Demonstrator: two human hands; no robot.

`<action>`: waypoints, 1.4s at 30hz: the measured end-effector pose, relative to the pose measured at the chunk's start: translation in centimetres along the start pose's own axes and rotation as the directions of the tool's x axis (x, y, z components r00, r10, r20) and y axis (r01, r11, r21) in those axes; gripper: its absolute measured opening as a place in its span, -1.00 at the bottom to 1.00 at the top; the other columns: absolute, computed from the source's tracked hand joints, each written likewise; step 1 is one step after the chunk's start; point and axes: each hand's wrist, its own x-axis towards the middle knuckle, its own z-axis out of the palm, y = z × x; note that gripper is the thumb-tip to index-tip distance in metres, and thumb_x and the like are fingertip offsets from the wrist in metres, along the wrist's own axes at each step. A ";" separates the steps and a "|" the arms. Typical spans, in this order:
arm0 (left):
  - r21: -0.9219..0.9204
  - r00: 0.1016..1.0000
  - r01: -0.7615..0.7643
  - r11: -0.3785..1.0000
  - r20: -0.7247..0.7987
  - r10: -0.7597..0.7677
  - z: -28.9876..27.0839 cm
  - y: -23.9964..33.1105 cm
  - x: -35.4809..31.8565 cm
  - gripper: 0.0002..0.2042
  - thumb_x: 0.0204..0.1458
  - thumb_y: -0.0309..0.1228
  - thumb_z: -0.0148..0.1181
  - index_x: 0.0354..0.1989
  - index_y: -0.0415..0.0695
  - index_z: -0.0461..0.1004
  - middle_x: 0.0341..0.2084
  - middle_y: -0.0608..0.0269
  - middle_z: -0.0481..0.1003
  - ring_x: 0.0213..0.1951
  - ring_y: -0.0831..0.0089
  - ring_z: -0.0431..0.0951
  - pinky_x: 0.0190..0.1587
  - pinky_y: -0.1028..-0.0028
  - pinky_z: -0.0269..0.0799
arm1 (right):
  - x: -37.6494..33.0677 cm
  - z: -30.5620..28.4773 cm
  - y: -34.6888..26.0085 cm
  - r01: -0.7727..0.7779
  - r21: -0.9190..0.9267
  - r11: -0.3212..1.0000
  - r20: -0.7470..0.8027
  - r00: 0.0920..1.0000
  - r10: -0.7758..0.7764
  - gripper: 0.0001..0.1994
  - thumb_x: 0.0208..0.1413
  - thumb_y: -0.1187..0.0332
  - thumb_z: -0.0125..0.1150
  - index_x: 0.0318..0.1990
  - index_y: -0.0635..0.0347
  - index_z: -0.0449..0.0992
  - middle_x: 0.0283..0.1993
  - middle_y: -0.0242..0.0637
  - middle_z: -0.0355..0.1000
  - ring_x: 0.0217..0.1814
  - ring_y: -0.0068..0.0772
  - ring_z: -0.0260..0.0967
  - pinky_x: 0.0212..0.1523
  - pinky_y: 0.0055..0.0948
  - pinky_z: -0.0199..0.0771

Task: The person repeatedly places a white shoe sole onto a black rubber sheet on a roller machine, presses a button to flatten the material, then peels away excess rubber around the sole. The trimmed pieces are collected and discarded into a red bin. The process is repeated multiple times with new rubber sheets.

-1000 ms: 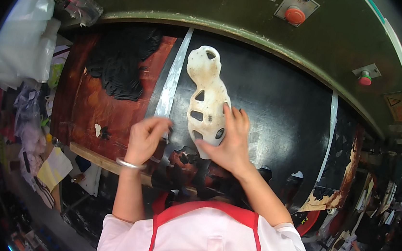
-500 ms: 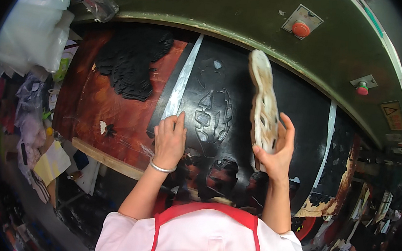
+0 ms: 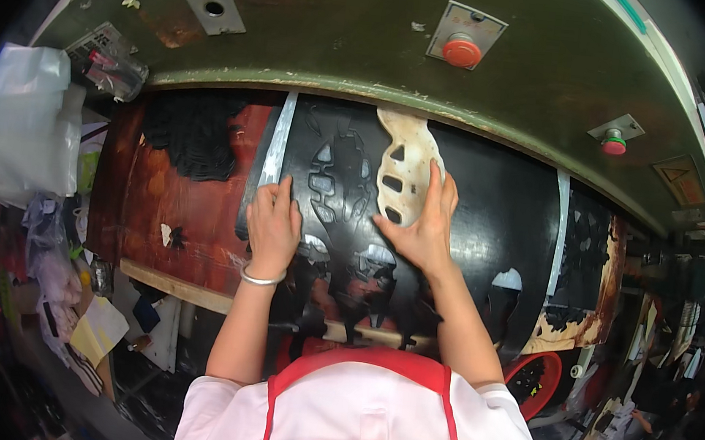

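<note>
Hands point(image 3: 274, 225) point(image 3: 426, 231), two; cream form point(image 3: 413, 166), one

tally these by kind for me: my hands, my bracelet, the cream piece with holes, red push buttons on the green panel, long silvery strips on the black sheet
Hands: 2, left hand and right hand
Bracelet: 1
Cream piece with holes: 1
Red push buttons: 2
Long silvery strips: 2
Total: 8
</note>
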 end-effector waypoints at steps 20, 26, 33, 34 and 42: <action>0.096 0.930 0.355 0.930 0.061 -0.361 4.8 -1.5 6.6 -0.71 0.22 -0.15 0.04 -0.21 -0.15 0.48 -0.53 -0.18 0.52 -0.45 -0.18 0.51 -0.41 0.02 0.37 | 14.1 -14.0 15.6 -0.264 -0.201 0.943 -0.713 0.700 0.043 -0.08 0.27 -0.04 -0.05 0.39 0.52 -0.41 0.49 0.29 -0.48 0.56 0.20 -0.54 0.47 0.01 -0.47; -0.049 0.914 0.407 0.912 0.026 -0.406 3.7 -1.0 6.8 -0.69 0.22 -0.14 0.03 -0.25 -0.15 0.49 -0.54 -0.15 0.52 -0.44 -0.16 0.52 -0.39 0.04 0.37 | 7.4 -16.2 18.4 -0.343 -0.156 0.926 -0.658 0.736 0.161 -0.31 0.18 0.22 0.23 0.33 0.40 0.07 0.31 0.15 0.08 0.39 -0.01 0.03 0.35 -0.19 0.03; -0.234 0.925 0.368 0.900 -0.003 -0.380 4.0 -2.0 5.1 -0.73 0.21 -0.21 0.07 -0.27 -0.21 0.46 -0.47 -0.19 0.51 -0.36 -0.21 0.49 -0.34 0.08 0.36 | -2.1 -14.8 22.5 -0.693 -0.033 0.720 -0.406 0.668 0.624 -0.57 0.25 0.17 0.12 -0.04 0.50 0.52 -0.12 0.12 0.54 -0.08 -0.17 0.55 -0.07 -0.37 0.45; -0.232 0.920 0.385 0.893 0.025 -0.390 4.1 -2.1 4.5 -0.72 0.21 -0.21 0.08 -0.30 -0.22 0.44 -0.48 -0.20 0.50 -0.37 -0.22 0.48 -0.34 0.08 0.36 | -3.0 -14.4 22.7 -0.676 -0.024 0.736 -0.371 0.690 0.622 -0.57 0.26 0.18 0.10 -0.02 0.48 0.50 -0.11 0.14 0.53 -0.08 -0.10 0.54 -0.06 -0.35 0.45; -0.315 0.820 0.566 0.762 0.310 -0.481 -0.9 -2.0 -0.8 -0.76 0.24 -0.31 0.04 -0.36 -0.26 0.39 -0.54 0.12 0.38 -0.45 0.41 0.31 -0.30 0.39 0.34 | -8.1 -17.0 18.4 -0.595 0.196 0.779 -0.449 0.652 0.611 -0.79 0.19 0.37 0.20 -0.19 0.40 0.53 -0.48 -0.43 0.39 -0.38 -0.62 0.28 -0.31 -0.55 0.34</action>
